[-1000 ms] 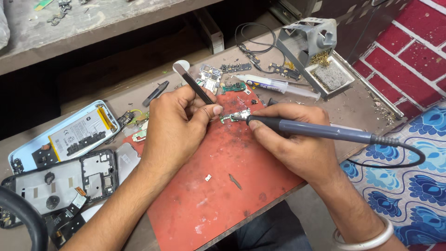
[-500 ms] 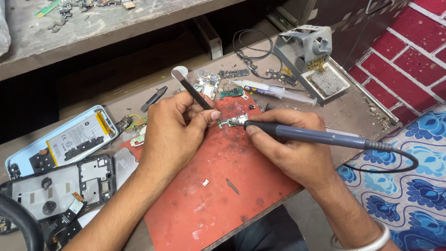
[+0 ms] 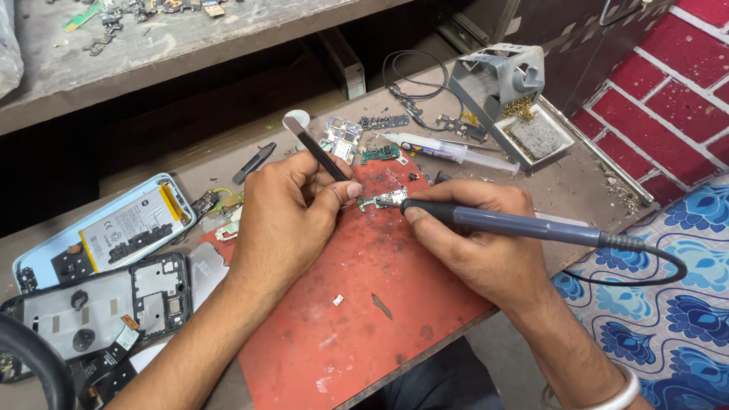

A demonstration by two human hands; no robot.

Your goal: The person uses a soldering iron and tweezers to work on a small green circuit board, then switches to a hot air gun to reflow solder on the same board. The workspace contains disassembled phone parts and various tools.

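While hands meet mid-mat, soldering iron (image 3: 516,225) touching small board (image 3: 382,202), tweezers (image 3: 315,159) raised

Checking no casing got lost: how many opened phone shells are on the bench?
2: a light-blue shell at the left edge, a black one just below it. Others may lie out of frame.

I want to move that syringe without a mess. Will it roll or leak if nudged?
The syringe lies flat on the bench; its round barrel would probably roll. It looks light and stiff, so it should slide easily. I cannot tell whether its tip is capped, so it might leak.
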